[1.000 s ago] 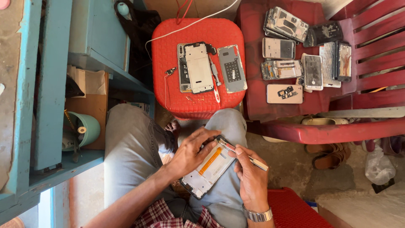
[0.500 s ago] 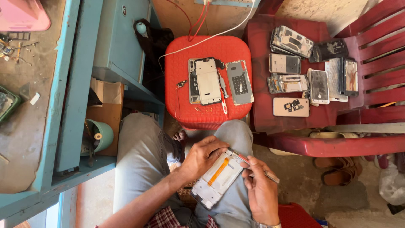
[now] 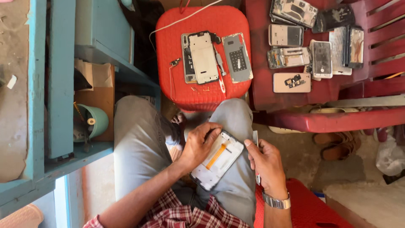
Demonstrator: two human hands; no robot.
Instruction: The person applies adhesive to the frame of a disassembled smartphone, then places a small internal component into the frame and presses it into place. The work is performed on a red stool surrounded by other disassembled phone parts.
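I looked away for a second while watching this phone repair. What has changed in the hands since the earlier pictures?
The right hand has pulled its thin tool off the opened phone to the phone's right edge, now held upright. The left hand still grips the phone on the lap. The parts on the red stool lie as before.

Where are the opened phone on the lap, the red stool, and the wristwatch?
opened phone (image 3: 217, 162), head view, on its white inner frame.
red stool (image 3: 202, 95), head view, on its bare front edge.
wristwatch (image 3: 276, 202), head view, on its metal band.
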